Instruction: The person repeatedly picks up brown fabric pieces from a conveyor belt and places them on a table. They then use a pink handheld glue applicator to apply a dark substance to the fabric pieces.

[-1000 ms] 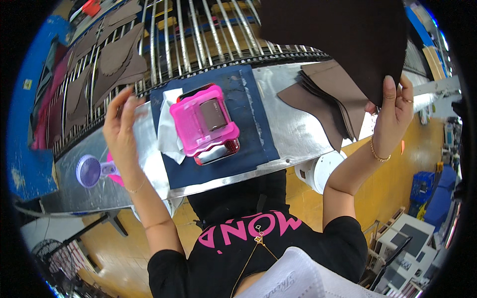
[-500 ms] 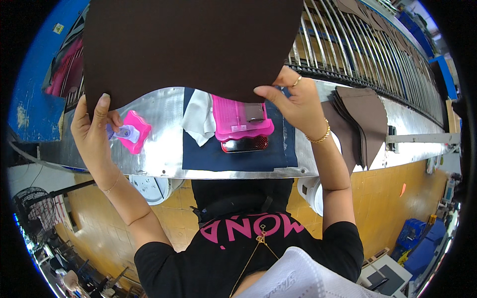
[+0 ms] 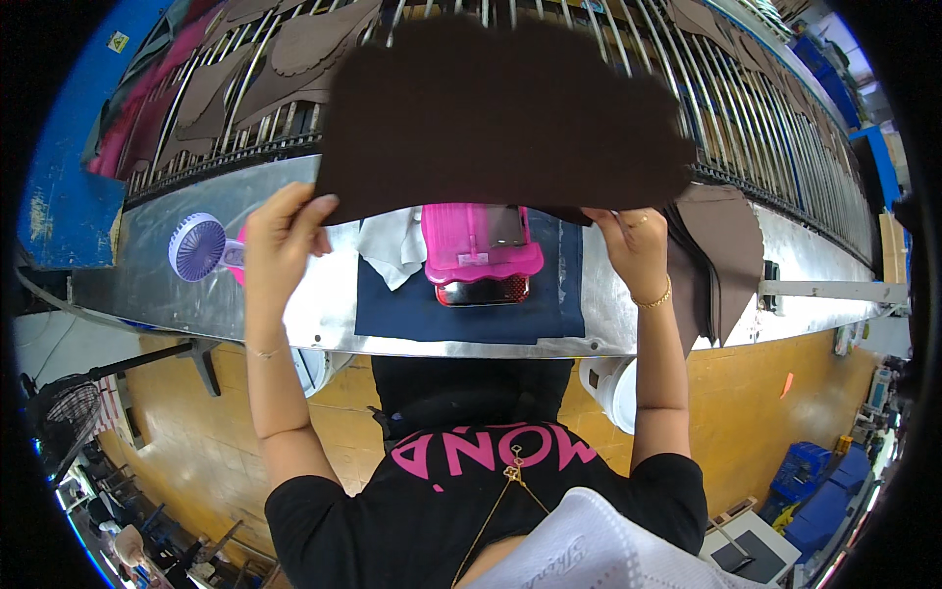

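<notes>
A large dark brown sheet (image 3: 500, 118) with a wavy outline, like a cut leather or fabric piece, is stretched between my hands over the far side of the metal table. My left hand (image 3: 283, 236) pinches its near left corner between thumb and fingers. At the near right edge, my right hand (image 3: 633, 245) has its thumb and fingers closed on the same sheet. Just beside my right hand lies a stack of brown cut pieces (image 3: 726, 245). A purple handheld fan (image 3: 196, 245) on a pink base stands left of my left hand.
The metal table (image 3: 314, 285) bears a dark blue mat (image 3: 402, 314), a pink plastic case (image 3: 481, 257), a dark red shiny object (image 3: 483, 291) and a white cloth (image 3: 388, 250). Beyond runs a rack of metal bars (image 3: 775, 137) with brown pieces (image 3: 319, 44). Blue machine housing (image 3: 64, 196) rises at left.
The brown sheet has moved right and farther from me, now showing its far edge. My left hand has shifted right, uncovering the fan; my right hand has moved slightly right and nearer.
</notes>
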The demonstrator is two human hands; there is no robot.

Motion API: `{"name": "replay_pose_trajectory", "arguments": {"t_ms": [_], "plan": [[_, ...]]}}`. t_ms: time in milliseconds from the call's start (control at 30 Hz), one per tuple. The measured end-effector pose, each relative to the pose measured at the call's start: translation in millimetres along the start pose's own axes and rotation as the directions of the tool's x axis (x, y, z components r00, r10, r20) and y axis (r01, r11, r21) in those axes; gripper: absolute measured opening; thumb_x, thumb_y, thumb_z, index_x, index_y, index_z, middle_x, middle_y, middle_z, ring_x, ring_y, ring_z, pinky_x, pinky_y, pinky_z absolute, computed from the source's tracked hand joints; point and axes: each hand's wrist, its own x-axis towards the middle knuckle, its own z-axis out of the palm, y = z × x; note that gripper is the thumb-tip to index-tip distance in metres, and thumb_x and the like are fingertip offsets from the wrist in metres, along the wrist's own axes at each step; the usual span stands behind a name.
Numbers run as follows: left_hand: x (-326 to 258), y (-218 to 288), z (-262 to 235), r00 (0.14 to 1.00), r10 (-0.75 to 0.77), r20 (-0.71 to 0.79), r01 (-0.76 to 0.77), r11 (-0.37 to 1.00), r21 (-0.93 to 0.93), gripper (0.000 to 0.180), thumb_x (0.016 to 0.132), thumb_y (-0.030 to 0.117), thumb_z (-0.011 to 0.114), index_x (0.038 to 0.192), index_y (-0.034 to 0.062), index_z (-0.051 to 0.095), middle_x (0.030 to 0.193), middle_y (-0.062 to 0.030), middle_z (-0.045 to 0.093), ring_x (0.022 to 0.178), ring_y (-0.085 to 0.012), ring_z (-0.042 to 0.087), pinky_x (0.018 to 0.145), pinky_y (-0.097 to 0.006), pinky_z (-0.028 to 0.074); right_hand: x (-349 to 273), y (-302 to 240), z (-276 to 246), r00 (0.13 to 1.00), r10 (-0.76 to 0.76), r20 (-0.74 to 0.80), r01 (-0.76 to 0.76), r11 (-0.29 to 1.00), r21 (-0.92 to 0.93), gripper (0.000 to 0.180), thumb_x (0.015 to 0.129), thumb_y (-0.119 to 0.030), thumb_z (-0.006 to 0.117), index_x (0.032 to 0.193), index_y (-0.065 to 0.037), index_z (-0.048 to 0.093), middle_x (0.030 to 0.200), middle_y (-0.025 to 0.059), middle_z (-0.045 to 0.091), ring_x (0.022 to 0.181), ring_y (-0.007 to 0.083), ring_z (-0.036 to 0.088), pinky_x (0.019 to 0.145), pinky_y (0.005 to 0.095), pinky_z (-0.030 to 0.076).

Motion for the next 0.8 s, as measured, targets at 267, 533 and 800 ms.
{"name": "replay_pose_trajectory", "arguments": {"t_ms": [267,533,800], "plan": [[35,38,85,0.809,0.539,0.234,-0.588,0.748,0.309,0.010,0.075,0.008,0.068,0.082,0.0017,0.066,0.072,-0.0068,0.053,0.067,-0.0229,0.053,0.055,-0.033,0.043,-80,41,-49,0.831,0.521,-0.197,-0.477,0.848,0.229,0.011,0.085,-0.007,0.067,0.092,0.000,0.062,0.075,0.0004,0.064,0.065,0.0042,0.051,0.056,0.0203,0.041],[65,71,127,0.652,0.677,0.341,-0.757,0.608,0.240,0.015,0.077,0.014,0.068,0.086,0.0034,0.065,0.091,-0.0106,0.052,0.084,-0.0289,0.052,0.075,-0.038,0.043,-56,40,-128,0.755,0.592,-0.281,-0.377,0.743,0.553,0.018,0.091,-0.010,0.058,0.108,-0.003,0.059,0.092,0.0026,0.062,0.080,0.0069,0.056,0.064,0.0172,0.044],[48,54,55,0.884,0.463,0.067,-0.459,0.829,0.319,0.033,0.077,0.018,0.071,0.108,0.0069,0.064,0.098,-0.0100,0.057,0.091,-0.0256,0.055,0.079,-0.033,0.044,36,104,-56,0.744,0.667,0.047,-0.452,0.450,0.770,0.037,0.091,-0.009,0.056,0.126,-0.006,0.047,0.103,-0.0010,0.058,0.088,0.0055,0.054,0.065,0.0218,0.043]]}}
